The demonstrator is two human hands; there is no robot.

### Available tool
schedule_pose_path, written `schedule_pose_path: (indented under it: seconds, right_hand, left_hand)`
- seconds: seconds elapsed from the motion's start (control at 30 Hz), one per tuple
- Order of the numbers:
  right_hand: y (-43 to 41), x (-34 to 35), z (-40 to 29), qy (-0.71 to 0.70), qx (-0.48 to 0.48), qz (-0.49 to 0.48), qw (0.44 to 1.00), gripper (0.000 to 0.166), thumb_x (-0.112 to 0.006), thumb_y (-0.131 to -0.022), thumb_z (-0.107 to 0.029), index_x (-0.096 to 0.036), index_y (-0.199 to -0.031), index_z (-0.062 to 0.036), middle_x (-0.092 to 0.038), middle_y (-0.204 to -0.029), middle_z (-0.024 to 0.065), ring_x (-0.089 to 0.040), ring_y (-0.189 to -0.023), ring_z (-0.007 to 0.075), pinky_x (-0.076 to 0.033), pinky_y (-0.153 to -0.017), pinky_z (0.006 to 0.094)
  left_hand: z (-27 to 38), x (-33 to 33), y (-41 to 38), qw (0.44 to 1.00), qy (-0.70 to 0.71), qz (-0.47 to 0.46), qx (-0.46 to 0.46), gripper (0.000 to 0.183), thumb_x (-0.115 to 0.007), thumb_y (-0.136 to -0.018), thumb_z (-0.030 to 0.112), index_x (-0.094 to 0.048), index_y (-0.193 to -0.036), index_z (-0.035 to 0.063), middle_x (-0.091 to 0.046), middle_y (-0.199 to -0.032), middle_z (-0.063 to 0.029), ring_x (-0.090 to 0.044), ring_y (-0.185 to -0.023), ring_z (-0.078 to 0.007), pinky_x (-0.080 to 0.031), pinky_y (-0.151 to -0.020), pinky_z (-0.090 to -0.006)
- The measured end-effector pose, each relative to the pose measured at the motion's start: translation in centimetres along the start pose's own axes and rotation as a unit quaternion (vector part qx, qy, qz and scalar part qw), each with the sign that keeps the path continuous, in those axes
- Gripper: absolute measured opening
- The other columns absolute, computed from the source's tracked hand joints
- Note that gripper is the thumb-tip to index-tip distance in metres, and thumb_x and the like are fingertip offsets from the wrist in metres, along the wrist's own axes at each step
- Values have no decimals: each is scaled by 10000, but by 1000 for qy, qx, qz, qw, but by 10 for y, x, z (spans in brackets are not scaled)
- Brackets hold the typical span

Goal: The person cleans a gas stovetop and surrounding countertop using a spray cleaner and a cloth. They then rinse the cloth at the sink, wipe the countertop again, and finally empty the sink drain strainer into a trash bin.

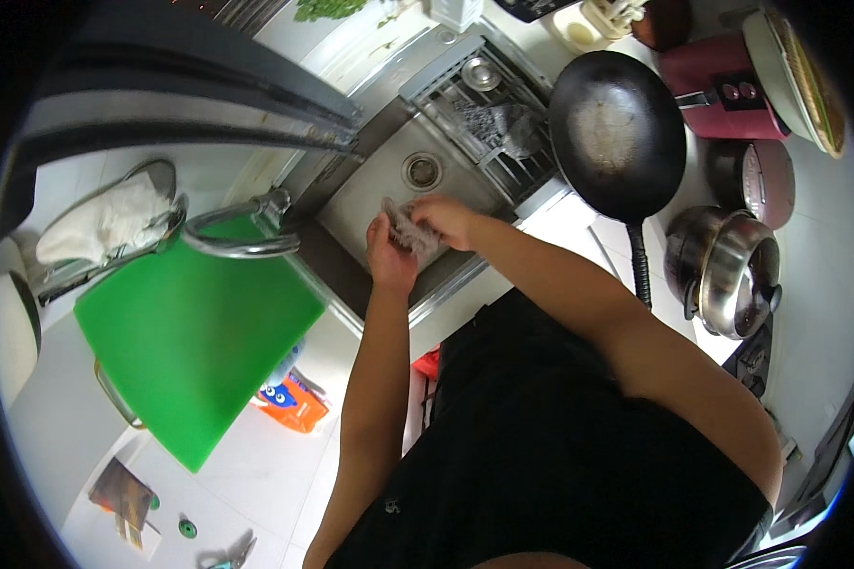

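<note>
Over the stainless steel sink (356, 213), both of my hands hold a crumpled greyish cloth (414, 231). My left hand (391, 256) supports it from the left and below, while my right hand (445, 222) grips its right side with bent fingers. The sink drain (422, 171) lies just beyond the cloth. A curved metal faucet (242, 247) reaches in from the left. On the grey draining rack (494, 171) at the sink's far right rest a small round metal item (481, 74) and a dark grey mesh-like cloth (519, 130).
A black wok (608, 135) stands right of the sink, near steel pots (736, 274) and a dark pink appliance (712, 89). Left lies a green cutting board (206, 334), with a white cloth (110, 217) behind it. An orange packet (295, 405) and scissors (238, 556) are lower left.
</note>
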State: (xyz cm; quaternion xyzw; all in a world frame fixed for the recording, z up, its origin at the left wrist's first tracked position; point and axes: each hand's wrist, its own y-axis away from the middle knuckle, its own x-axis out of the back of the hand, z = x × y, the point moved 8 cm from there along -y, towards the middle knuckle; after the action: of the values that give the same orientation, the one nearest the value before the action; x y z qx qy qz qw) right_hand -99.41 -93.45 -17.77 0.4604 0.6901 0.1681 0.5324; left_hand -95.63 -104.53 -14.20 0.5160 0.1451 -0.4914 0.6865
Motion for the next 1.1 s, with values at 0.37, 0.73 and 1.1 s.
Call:
schedule_pose_path:
  seconds: [0.37,0.73,1.1]
  right_hand:
    - [-17,-19,-92,22,143,54,988,353,-662,-820,47,-649,-1159,-49,-653,-1116,84,-640,-934,203,-541,-758,345]
    - [-72,-2,-176,232,381,325,834,502,-729,-853,-144,-632,-1332,-30,-692,-1113,95,-662,-966,190,-531,-855,330]
    - [46,-25,-29,572,232,223,754,513,-678,-937,-303,-598,-1400,-97,-628,-1364,162,-565,-1290,274,-438,-1093,384]
  left_hand:
    - [49,23,-59,969,-156,138,-134,409,-697,-947,72,-534,-1321,108,-588,-1259,-53,-606,-1096,-212,-571,-852,-423]
    - [129,8,-105,828,-413,242,-291,427,-661,-942,79,-524,-1346,63,-617,-1230,-59,-599,-1052,-185,-490,-877,-343]
    - [23,9,49,686,-716,106,-77,599,-620,-1021,200,-395,-1560,65,-386,-1610,-178,-320,-1517,-323,-232,-1242,-463]
